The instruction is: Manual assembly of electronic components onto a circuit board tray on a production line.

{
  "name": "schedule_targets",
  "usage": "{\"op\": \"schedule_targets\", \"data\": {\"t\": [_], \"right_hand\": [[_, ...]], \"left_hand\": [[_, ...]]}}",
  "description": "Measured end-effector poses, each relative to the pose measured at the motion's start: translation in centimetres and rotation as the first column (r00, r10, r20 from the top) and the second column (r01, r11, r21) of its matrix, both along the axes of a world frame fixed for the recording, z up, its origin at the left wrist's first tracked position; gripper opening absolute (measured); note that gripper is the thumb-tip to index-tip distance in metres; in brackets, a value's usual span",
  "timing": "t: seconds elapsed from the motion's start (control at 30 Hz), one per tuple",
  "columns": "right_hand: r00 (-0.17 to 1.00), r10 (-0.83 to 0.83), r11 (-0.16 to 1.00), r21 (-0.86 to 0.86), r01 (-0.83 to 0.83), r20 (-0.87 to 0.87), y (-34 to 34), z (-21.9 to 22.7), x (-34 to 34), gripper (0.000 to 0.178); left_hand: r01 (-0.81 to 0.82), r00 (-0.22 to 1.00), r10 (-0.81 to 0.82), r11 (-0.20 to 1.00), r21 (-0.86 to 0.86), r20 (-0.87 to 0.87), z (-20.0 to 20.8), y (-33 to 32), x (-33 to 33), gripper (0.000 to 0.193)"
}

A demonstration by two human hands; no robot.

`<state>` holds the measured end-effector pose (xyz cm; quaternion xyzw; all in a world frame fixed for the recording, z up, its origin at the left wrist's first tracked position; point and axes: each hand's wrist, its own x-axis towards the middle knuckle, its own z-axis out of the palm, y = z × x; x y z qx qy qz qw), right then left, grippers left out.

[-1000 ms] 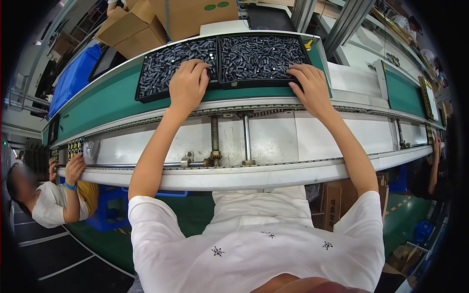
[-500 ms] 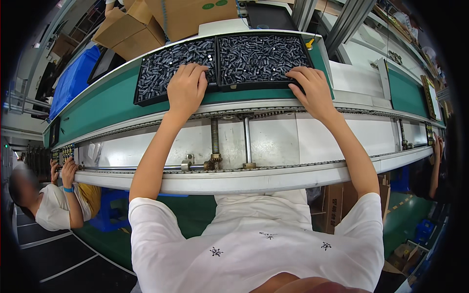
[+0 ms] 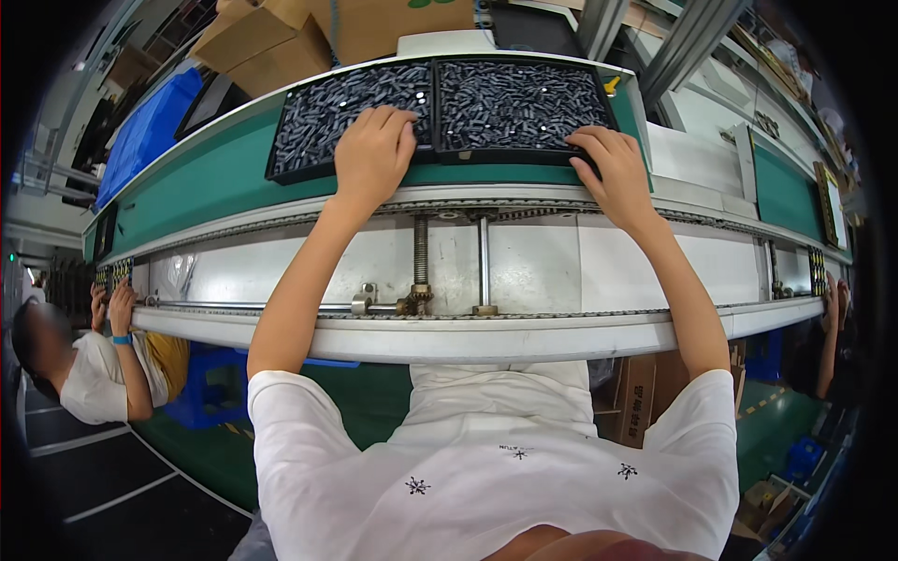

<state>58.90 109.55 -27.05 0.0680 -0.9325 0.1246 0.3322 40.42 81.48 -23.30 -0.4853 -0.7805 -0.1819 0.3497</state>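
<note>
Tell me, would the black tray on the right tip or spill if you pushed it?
Probably not: the right tray lies flat and low on the green belt, so it should slide. It likely feels heavy, being heaped with small dark parts. Those loose parts might shift if jerked.

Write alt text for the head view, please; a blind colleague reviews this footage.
Seen from above, a person's left hand and right hand rest on the near edges of two black trays, filled with small dark parts, side by side on a green conveyor belt. Another seated person works at far left; cardboard boxes stand behind the line.
</note>
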Motion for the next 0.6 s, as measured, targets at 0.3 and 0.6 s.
{"op": "schedule_targets", "data": {"t": [0.3,0.6], "right_hand": [[1.000,-0.022,1.000,0.013,0.022,0.013,0.0,0.3,-0.3,0.023],[0.997,0.028,0.989,-0.147,-0.019,0.065,0.6,1.3,0.6,0.026]], "left_hand": [[0.020,1.000,-0.020,1.000,0.020,0.012,0.1,-0.1,-0.2,0.013],[0.025,1.000,-0.025,1.000,0.014,0.012,0.0,-0.2,-0.2,0.013]]}}
